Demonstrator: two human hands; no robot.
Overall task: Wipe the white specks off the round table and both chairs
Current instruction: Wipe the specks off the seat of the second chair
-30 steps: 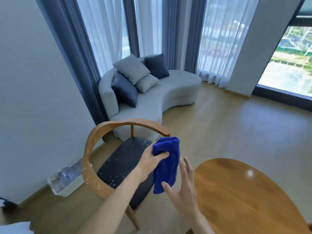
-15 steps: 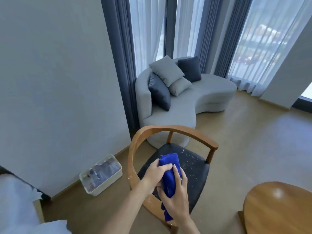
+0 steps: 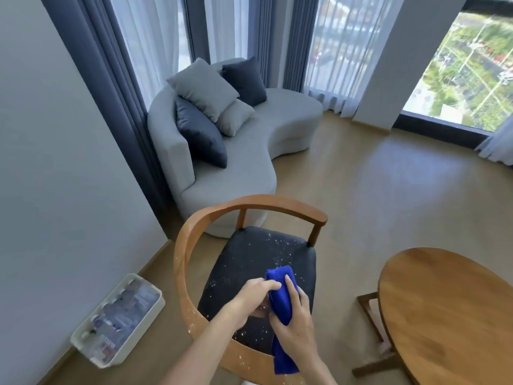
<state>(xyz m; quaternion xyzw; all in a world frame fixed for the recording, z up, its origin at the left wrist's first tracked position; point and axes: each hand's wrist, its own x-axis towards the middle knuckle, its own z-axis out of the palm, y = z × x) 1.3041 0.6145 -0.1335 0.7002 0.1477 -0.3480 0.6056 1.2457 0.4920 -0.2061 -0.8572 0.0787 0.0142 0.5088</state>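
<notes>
Round-backed wooden chair (image 3: 251, 273) with dark speckled seat, lower centre of frame, is the step in hand: your left hand (image 3: 254, 297) and right hand (image 3: 295, 319) both grip the folded blue cloth (image 3: 280, 295) above it; next, press down and sweep the specks (image 3: 280, 251) off.

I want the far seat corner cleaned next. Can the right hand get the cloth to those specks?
Probably yes. The right hand holds the blue cloth above the chair seat, and nothing lies between it and the far specks.
</notes>
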